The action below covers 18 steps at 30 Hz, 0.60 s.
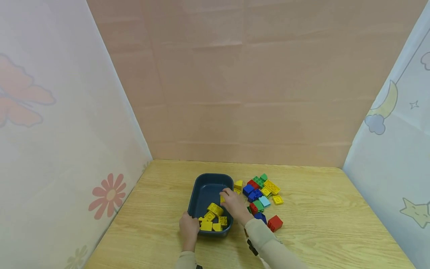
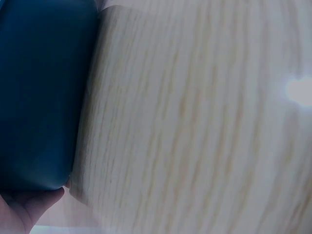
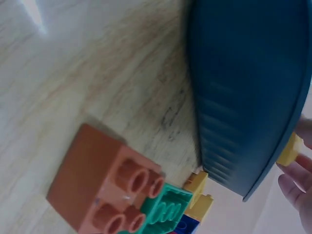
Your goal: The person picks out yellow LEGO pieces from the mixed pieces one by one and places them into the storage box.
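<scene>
A dark blue bin (image 1: 208,194) stands on the table with several yellow toy bricks (image 1: 206,225) gathered at its near end. My left hand (image 1: 189,226) grips the bin's rim at the near left corner; the left wrist view has part of that hand (image 2: 34,207) against the bin's side (image 2: 44,97). Over the bin's right side, my right hand (image 1: 233,204) holds a yellow brick (image 1: 222,199). In the right wrist view the fingers (image 3: 292,187) pinch this yellow brick (image 3: 290,150) just past the rim. The hand hides much of the brick.
Right of the bin lies a loose pile of red, green, blue and yellow bricks, with a red brick (image 1: 275,223) nearest the front. Two yellow bricks (image 1: 238,185) lie close against the bin's right wall. Cloth panels (image 1: 252,93) enclose the table's back and sides.
</scene>
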Each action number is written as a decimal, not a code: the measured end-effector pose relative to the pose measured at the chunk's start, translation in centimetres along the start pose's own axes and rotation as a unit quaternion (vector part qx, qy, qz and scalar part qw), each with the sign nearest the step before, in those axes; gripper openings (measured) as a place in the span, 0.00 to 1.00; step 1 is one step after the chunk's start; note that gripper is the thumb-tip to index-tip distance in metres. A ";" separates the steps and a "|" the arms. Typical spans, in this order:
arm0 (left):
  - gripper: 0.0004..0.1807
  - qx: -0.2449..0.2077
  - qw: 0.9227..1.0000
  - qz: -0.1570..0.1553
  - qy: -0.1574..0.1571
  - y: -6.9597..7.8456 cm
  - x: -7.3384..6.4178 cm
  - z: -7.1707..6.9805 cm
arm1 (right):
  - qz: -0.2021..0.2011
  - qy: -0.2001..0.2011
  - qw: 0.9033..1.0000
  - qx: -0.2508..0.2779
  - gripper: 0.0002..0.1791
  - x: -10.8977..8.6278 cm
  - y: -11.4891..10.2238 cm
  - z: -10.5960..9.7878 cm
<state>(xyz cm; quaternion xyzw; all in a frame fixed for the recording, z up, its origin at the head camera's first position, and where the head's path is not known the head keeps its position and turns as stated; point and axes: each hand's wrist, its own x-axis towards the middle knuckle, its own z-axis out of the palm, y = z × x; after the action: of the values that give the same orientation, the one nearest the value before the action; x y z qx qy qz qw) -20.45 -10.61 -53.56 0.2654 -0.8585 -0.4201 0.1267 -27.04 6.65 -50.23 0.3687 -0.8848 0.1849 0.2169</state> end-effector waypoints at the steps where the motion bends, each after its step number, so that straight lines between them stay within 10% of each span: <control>1: 0.20 0.000 1.000 0.000 0.000 0.0 0.0 0.0 | -0.003 -0.013 1.000 -0.002 0.18 -0.1 0.0 0.0; 18: 0.16 -0.017 1.000 0.012 -0.002 0.0 -0.1 -0.2 | -0.007 -0.114 0.992 -0.057 0.11 -0.7 0.1 0.3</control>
<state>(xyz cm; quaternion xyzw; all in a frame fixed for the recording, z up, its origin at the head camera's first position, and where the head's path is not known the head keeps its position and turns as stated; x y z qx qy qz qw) -20.27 -10.61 -53.43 0.2517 -0.8549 -0.4333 0.1340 -26.74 6.89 -50.86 0.3806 -0.9102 0.0898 0.1367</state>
